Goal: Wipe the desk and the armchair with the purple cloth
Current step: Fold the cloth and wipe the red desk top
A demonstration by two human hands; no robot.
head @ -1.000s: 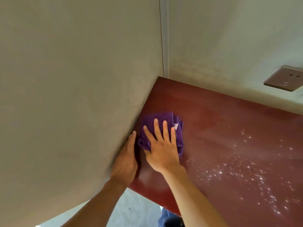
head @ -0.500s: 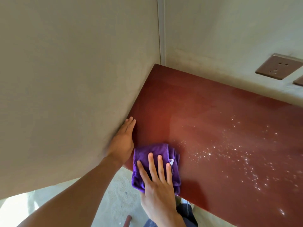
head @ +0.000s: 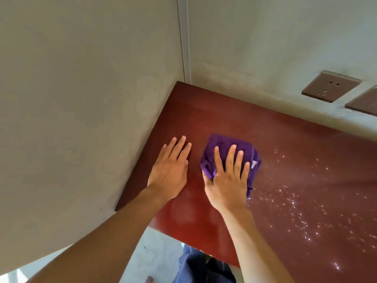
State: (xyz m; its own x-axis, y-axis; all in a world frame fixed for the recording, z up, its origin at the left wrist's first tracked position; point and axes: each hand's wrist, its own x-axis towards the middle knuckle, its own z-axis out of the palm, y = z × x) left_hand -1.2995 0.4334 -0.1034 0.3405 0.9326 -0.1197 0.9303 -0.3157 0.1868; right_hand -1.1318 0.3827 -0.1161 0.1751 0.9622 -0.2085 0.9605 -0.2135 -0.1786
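Right hand [head: 228,180] lies flat on the folded purple cloth [head: 228,148], fingers spread, pressing it onto the tabletop [head: 224,111]; the thumb looks tucked under the cloth's left edge, so the grip is a flat press with a light pinch, not a clench. Left hand [head: 170,172] rests palm-down on bare wood just beside the cloth, grip released, holding nothing, apparently bracing.

Progress, judged: desk wiping is under way. The strip of tabletop near the left wall [head: 81,119] and the back corner reads matte and free of specks. To the right of the cloth a broad scatter of bright specks [head: 295,201] (droplets or dust, cannot tell which) is left to clear. Most of the desk to the right appears unwiped. The armchair is not in view; that part is presumably not started.

Surface and room: dark red, smooth, slightly glossy wood, set into a corner of two pale plaster walls, with a white strip [head: 184,37] running down the joint. Brown wall socket [head: 330,85] above the back edge, a second plate [head: 365,103] cut off at the frame edge. Grey floor [head: 155,254] below the front edge.
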